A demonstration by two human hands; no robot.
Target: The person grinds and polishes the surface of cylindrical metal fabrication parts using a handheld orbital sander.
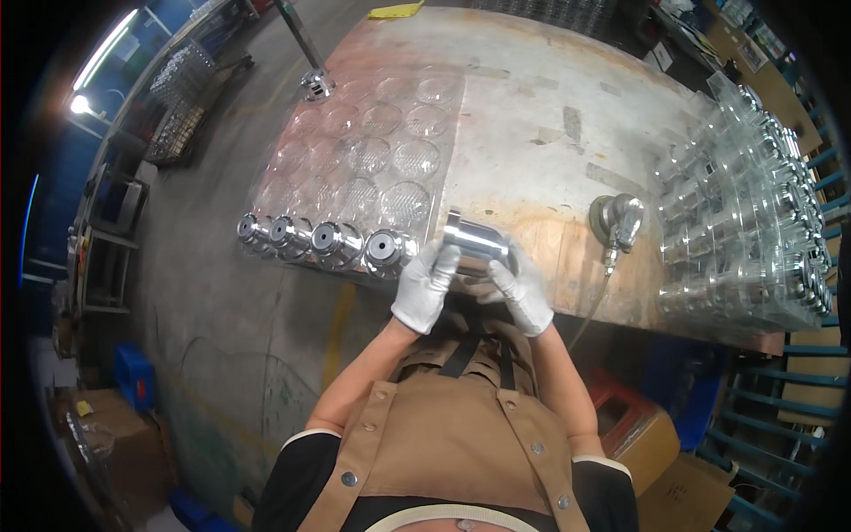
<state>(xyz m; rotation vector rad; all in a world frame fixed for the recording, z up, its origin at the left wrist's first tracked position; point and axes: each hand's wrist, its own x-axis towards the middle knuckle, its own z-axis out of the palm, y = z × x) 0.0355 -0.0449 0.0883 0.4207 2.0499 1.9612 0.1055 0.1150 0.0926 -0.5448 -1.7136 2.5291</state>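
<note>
Both my hands wear pale gloves and hold one shiny metal cylinder (479, 242) with a flanged left end, sideways above the table's near edge. My left hand (425, 288) is closed around its flanged end, the thumb in front. At the other end my right hand (523, 288) grips it, the fingers partly hidden behind. Just left of my left hand, a chromed metal part (386, 249) with a dark centre hole lies in the front row of a clear plastic tray (381, 118). Several similar parts lie along that row; the round pockets behind them hold nothing visible.
A round metal-handled tool (618, 221) with a hose rests on the worn table (523, 106) to the right. Beyond it stand stacked clear trays (740, 213) full of shiny parts. A metal post (300, 34) rises at the far left corner. Cardboard boxes (683, 496) sit below right.
</note>
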